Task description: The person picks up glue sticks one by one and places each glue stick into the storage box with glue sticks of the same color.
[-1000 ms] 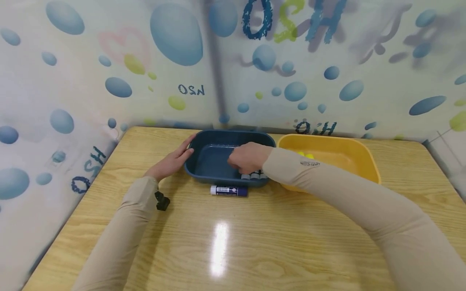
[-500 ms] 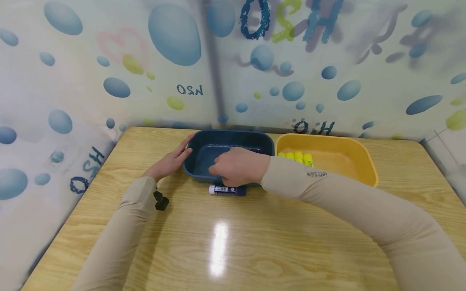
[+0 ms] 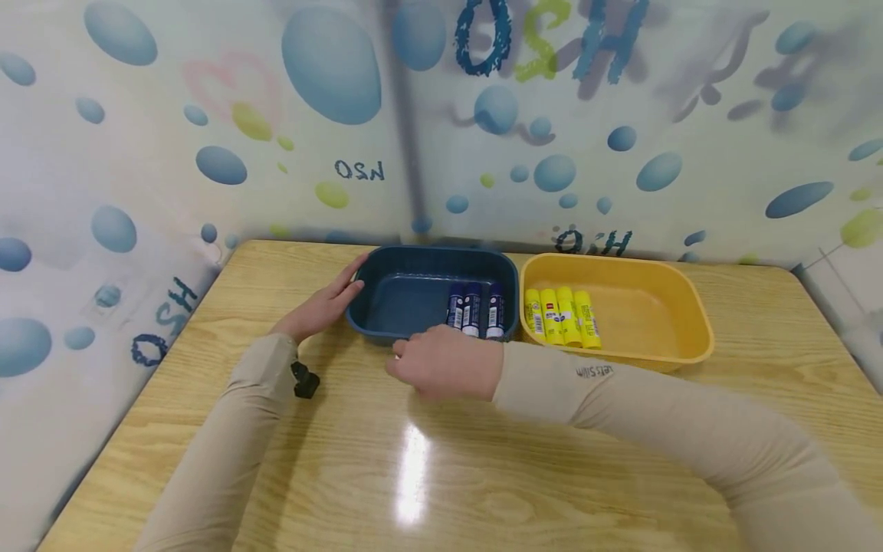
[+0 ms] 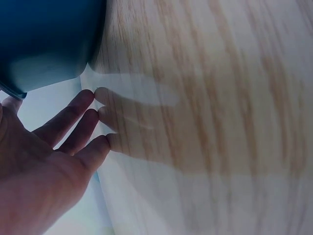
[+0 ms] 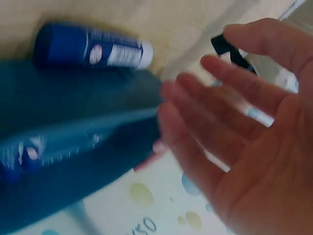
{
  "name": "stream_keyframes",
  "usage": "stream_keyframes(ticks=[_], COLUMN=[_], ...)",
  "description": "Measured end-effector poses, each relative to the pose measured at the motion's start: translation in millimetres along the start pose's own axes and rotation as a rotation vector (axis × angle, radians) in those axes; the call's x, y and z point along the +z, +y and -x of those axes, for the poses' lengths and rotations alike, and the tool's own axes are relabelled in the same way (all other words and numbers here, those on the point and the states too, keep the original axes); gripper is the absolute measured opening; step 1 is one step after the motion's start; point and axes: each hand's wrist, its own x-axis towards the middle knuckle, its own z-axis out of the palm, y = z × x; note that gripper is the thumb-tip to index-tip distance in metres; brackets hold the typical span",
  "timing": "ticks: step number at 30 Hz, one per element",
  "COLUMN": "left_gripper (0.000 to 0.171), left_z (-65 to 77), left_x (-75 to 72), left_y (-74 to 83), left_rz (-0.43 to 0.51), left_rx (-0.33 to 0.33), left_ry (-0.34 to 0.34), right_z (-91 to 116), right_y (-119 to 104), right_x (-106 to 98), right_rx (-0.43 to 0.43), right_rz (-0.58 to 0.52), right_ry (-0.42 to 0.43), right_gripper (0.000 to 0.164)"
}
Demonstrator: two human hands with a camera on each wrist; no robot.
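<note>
A dark blue bin (image 3: 400,303) stands at the back of the wooden table. Several blue glue sticks (image 3: 472,308) lie side by side in its right part. My left hand (image 3: 319,310) is at the bin's left end, its fingers spread and fingertips down at the tabletop in the left wrist view. My right hand (image 3: 448,364) hovers over the bin's front edge. Its fingers are extended and hold nothing in the right wrist view. There, another blue glue stick (image 5: 93,46) with a white end lies on the table along the bin's front wall; the right hand hides it in the head view.
Touching or nearly touching the blue bin's right side is a yellow bin (image 3: 648,307). Several yellow glue sticks (image 3: 562,318) lie in its left part. A small black object (image 3: 306,381) is at the left wrist. A patterned curtain (image 3: 290,199) hangs behind the table.
My right hand has come out of the blue bin, toward the front and left, uncovering the blue and yellow glue sticks. The left hand has stayed in place.
</note>
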Motion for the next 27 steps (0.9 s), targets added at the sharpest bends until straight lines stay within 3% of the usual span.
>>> stream_keyframes(ticks=[7,12,22,27], left_gripper=[0.057,0.057,0.056,0.056], left_z=[0.0,0.5,0.7,0.7], left_x=[0.2,0.4,0.4,-0.2], left_y=[-0.2,0.2,1.8,2.8], left_rz=[-0.002,0.0,0.003,0.011], left_rx=[-0.016,-0.013,-0.003,-0.003], left_ry=[0.005,0.004,0.008,0.002], right_z=[0,-3,-8,-10], right_y=[-10,-14,-16,-16], right_x=[28,41,50,54], right_rx=[0.062,0.108,0.223,0.237], right_rz=[0.028,0.127,0.233,0.273], right_ry=[0.096,0.136,0.171,0.245], right_gripper=[0.03,0.029,0.032,0.024])
